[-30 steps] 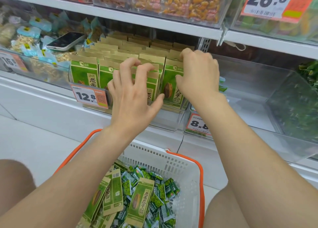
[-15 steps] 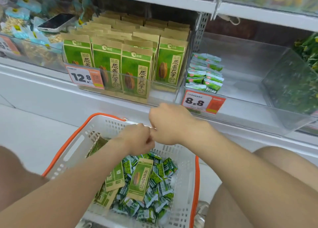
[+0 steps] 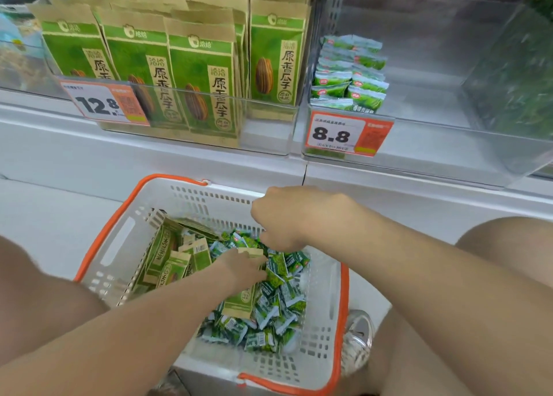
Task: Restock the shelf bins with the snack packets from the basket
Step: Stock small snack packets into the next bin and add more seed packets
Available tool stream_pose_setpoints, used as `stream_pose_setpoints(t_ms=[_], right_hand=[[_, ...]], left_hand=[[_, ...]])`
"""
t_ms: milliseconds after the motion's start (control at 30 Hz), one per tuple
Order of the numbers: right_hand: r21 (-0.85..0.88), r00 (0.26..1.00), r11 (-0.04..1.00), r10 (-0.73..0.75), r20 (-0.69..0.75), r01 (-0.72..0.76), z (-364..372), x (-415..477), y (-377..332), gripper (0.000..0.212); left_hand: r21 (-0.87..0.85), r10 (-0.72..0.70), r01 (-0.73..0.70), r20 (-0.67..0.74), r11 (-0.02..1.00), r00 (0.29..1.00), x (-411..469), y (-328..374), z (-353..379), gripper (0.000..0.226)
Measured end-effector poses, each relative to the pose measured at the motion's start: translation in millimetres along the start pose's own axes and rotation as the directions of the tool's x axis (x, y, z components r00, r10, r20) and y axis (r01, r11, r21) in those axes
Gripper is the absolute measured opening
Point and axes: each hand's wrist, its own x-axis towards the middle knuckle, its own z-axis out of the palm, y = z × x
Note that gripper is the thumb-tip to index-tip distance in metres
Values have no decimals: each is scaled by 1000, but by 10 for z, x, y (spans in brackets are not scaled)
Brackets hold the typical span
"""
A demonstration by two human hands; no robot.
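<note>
1. Head view, 6 o'clock: the basket (image 3: 191, 199) sits below the shelf with both hands down in it. A few seed bags (image 3: 167, 258) and a heap of small packets (image 3: 269, 315) lie loose inside.
2. The left hand (image 3: 239, 268) lies over one seed bag (image 3: 239, 301) near the basket's middle. The right hand (image 3: 287, 216), fingers curled, is at 12 o'clock from it, by that bag's top edge. I can't tell whether either hand actually has hold of it.
3. At 11 o'clock the left bin (image 3: 269, 132) is nearly full of upright seed bags. At 1 o'clock the right bin (image 3: 449, 144) holds only a short stack of small packets.
4. Handling, I'd guess: seed bags are light, fairly stiff paper, best pinched at the flat top fold. Small packets look slick and puffy, so scoop several in a cupped hand.
</note>
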Motion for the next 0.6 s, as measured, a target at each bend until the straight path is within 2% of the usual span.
stream_pose_setpoints(t_ms=[133, 267, 300, 367, 433, 500, 600], right_hand=[[-2, 1000, 1000, -14, 3, 14, -17, -1, 12, 32], [10, 999, 999, -31, 9, 31, 1, 12, -7, 11], [12, 999, 999, -34, 10, 34, -2, 10, -5, 10], [14, 999, 1000, -24, 20, 24, -23, 4, 18, 23], [16, 1000, 1000, -16, 18, 16, -52, 8, 66, 31], [18, 1000, 1000, -1, 19, 1, -88, 5, 125, 27], [-5, 998, 1000, 25, 65, -25, -167, -59, 214, 26]], left_hand=[[82, 36, -33, -33, 996, 999, 51, -62, -16, 49], [180, 72, -57, -81, 982, 994, -9, -90, -76, 34], [218, 75, -50, -105, 975, 992, -25, -98, -94, 31], [230, 47, -9, -161, 973, 986, -53, -123, -158, 22], [95, -15, 35, -199, 995, 980, -121, -166, -283, 15], [-174, -64, 33, -176, 984, 982, -221, -246, -449, 14], [-552, -97, -41, -218, 833, 971, -409, -376, -694, 14]])
